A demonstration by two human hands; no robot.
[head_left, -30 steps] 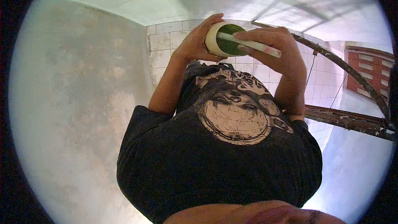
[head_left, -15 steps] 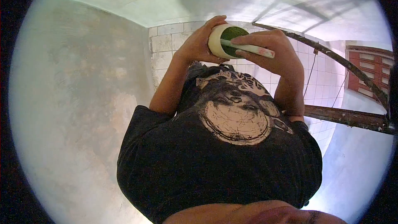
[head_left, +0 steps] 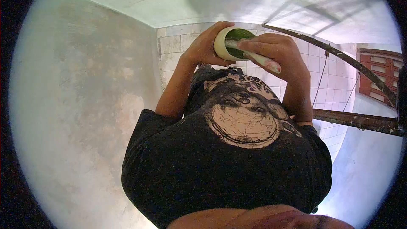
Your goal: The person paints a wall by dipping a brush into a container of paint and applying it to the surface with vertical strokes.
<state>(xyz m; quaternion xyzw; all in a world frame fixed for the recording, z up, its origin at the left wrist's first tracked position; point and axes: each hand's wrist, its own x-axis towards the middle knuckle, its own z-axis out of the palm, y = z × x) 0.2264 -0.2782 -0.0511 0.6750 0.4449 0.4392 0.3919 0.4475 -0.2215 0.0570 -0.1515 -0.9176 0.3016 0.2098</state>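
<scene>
My left hand [head_left: 207, 46] is wrapped around the side of a round cup [head_left: 220, 44], cream outside and green inside. The cup is tilted, with its mouth turned toward my right hand. Between the fingers of my right hand [head_left: 280, 53] is a slim white tool [head_left: 267, 62] with pinkish marks on its handle end, perhaps a toothbrush. Its pale far end reaches into the cup's mouth, partly covered by my fingers. Exactly how that end touches the inside is too blurred to tell.
White tiles [head_left: 171, 44] cover part of the wall beyond my hands. A bare, stained plaster wall [head_left: 101, 72] stands at left. On the right are dark beams [head_left: 358, 121] and a red-brown louvred panel [head_left: 376, 78]. My black printed shirt [head_left: 220, 165] fills the lower middle.
The tool's handle end has swung down, so it slants more steeply. The cup has tipped slightly in my left hand. Both hands keep their grip.
</scene>
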